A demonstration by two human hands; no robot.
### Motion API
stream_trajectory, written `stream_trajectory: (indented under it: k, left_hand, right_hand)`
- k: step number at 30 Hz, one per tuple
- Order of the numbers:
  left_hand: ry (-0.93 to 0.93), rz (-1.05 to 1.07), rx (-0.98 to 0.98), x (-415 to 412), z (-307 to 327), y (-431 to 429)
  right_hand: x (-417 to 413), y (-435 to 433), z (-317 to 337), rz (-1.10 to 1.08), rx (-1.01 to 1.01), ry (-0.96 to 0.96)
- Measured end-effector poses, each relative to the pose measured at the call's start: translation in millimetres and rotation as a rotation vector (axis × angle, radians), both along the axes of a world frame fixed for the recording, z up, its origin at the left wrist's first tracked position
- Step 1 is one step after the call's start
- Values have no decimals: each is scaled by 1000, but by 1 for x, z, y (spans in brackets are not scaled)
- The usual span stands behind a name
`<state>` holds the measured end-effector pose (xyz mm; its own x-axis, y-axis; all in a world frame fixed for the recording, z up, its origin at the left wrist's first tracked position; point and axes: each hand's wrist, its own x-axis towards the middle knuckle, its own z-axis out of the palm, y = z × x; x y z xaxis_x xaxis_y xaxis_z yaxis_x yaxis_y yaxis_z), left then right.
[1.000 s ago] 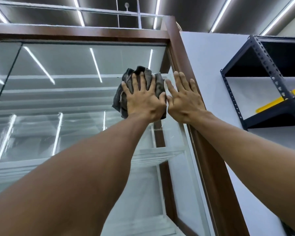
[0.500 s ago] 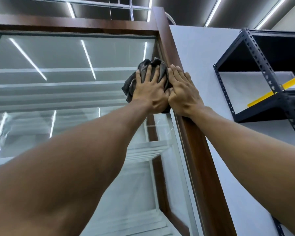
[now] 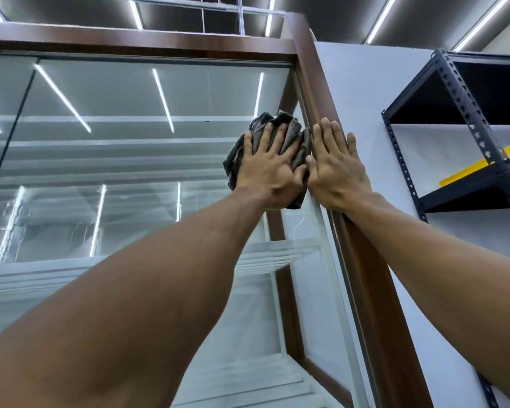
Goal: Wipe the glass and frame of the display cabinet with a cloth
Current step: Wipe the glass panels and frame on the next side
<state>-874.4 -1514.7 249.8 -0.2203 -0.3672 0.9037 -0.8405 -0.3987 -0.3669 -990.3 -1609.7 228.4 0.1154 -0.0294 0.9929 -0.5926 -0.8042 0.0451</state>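
Observation:
A tall display cabinet fills the view, with a glass front [image 3: 136, 160] and a dark brown wooden frame [image 3: 312, 83]. My left hand [image 3: 270, 169] presses a crumpled dark grey cloth [image 3: 289, 134] flat against the glass, close to the right frame post, fingers spread over the cloth. Beside it, my right hand [image 3: 337, 169] lies flat and open on the brown frame post, its thumb side touching the left hand. Both arms reach upward. White shelves show inside behind the glass.
A white wall panel [image 3: 371, 113] stands right of the cabinet. A dark metal rack [image 3: 465, 113] with a yellow strip [image 3: 483, 164] is at the far right. Ceiling light strips run overhead and reflect in the glass.
The left hand and cloth slid right across the glass until they met the right hand at the frame post, where both hands now rest side by side.

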Motion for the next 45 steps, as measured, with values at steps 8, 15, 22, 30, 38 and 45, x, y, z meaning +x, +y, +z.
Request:
stream_trajectory:
  k: [8, 15, 22, 30, 38, 45]
  left_hand:
    - [80, 8, -56, 24, -15, 27]
    - [106, 0, -60, 42, -26, 48]
    - [111, 21, -93, 81, -28, 84]
    - [181, 68, -134, 132, -27, 139]
    - [243, 102, -216, 191, -41, 197]
    - [258, 93, -258, 232, -54, 235]
  right_hand:
    - [3, 1, -4, -120, -30, 72]
    - [42, 38, -12, 27, 36, 103]
    - [87, 66, -17, 133, 16, 58]
    - [125, 102, -25, 51, 12, 57]
    - [189, 169, -29, 64, -66, 145]
    - [235, 214, -36, 113, -118, 189]
